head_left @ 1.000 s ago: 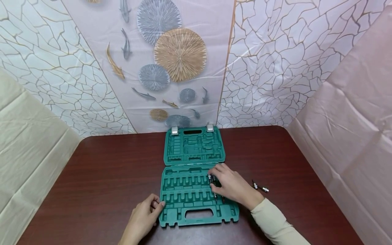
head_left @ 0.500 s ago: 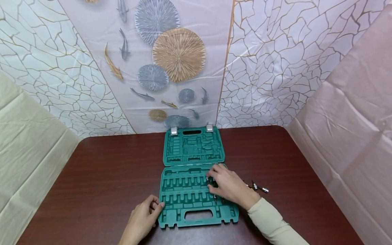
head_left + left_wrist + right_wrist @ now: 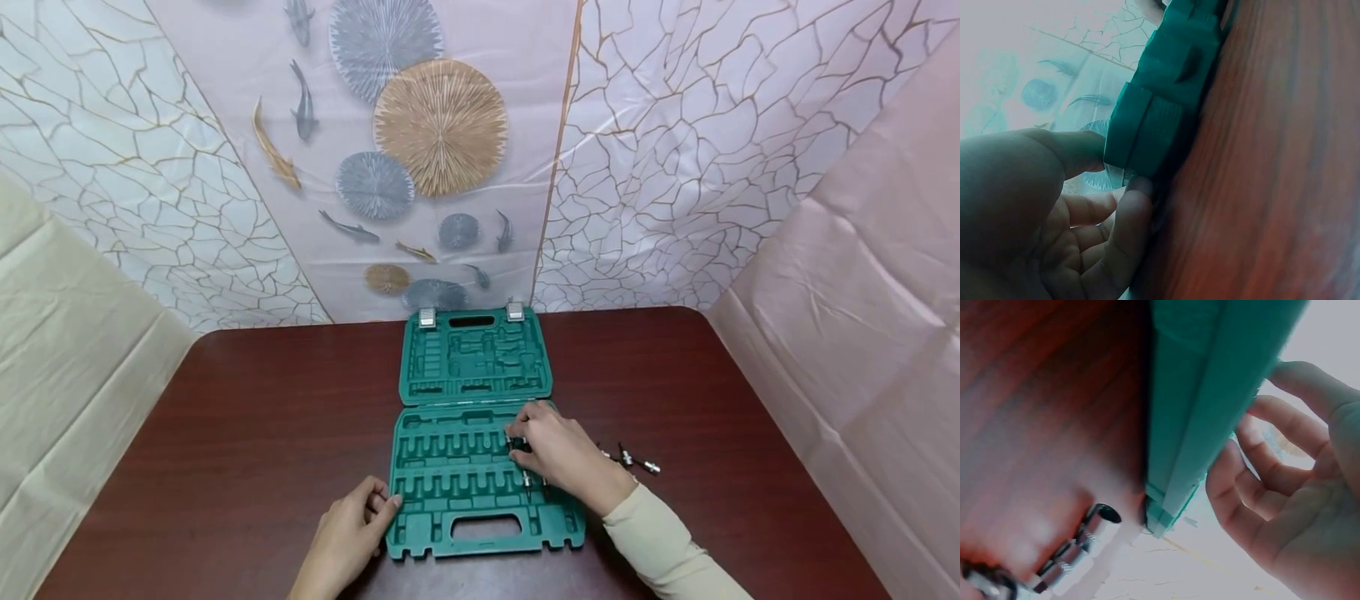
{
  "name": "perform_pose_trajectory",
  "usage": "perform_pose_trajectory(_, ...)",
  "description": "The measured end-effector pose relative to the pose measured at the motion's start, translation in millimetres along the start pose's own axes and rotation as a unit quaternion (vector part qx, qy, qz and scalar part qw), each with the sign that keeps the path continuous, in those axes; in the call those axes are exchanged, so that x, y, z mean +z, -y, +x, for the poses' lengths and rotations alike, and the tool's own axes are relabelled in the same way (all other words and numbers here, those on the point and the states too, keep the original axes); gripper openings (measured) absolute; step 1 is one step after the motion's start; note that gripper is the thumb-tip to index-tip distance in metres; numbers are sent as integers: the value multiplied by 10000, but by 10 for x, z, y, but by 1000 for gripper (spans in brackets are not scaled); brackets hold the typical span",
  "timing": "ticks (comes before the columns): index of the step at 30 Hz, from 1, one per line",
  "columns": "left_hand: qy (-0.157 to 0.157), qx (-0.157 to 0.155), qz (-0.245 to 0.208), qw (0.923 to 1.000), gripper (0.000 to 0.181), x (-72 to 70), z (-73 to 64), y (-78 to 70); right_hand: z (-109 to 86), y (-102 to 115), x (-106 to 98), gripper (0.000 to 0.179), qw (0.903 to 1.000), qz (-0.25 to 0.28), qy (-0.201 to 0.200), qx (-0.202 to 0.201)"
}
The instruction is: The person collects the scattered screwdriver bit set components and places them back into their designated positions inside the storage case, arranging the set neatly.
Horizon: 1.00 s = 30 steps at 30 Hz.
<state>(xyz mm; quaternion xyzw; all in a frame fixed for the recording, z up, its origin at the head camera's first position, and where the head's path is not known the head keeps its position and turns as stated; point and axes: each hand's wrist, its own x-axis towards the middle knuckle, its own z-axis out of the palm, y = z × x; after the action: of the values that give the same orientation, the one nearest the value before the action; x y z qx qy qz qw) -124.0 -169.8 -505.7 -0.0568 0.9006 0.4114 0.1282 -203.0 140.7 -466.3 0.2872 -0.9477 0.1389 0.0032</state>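
An open green plastic tool case (image 3: pixel 487 546) with moulded slots lies on the table. My left hand (image 3: pixel 347 525) holds its near left side; in the left wrist view the thumb lies on the top edge of the case (image 3: pixel 1157 119) and the fingers curl at its side. Over the right-hand slots, my right hand (image 3: pixel 558 446) pinches a bit socket (image 3: pixel 512 443) with a silver end, partly hidden by the fingers. Another bit socket (image 3: pixel 527 483) sits in the lower row, just below that hand. In the right wrist view the right hand's fingers (image 3: pixel 1225 481) bend over the case's edge.
Several loose bit sockets (image 3: pixel 627 457) lie on the dark wooden table (image 3: pixel 285 417) right of the case. One chrome socket (image 3: pixel 1100 522) shows closely in the right wrist view. The case lid (image 3: pixel 480 392) lies back near the patterned cloth wall (image 3: pixel 442 167).
My right hand has shifted slightly left with the bit socket, which now sits lower among the slots. More of the loose bit sockets show beside the forearm. The left hand stays at the case.
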Motion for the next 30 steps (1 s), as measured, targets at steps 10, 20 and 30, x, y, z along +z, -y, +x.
perform_pose_trajectory(10,-3,9,20,10000,28,-8,-10,-23,-3,140,-13,10,9991,-341,69,226)
perform_pose_trajectory(20,26,11,-19,10000,28,5,-10,-13,26,112,-4,27,9986,-108,187,479)
perform_pose_trajectory(30,-16,103,-5,9999,25,-6,-16,-17,-165,-169,-285,31,9934,908,-61,701)
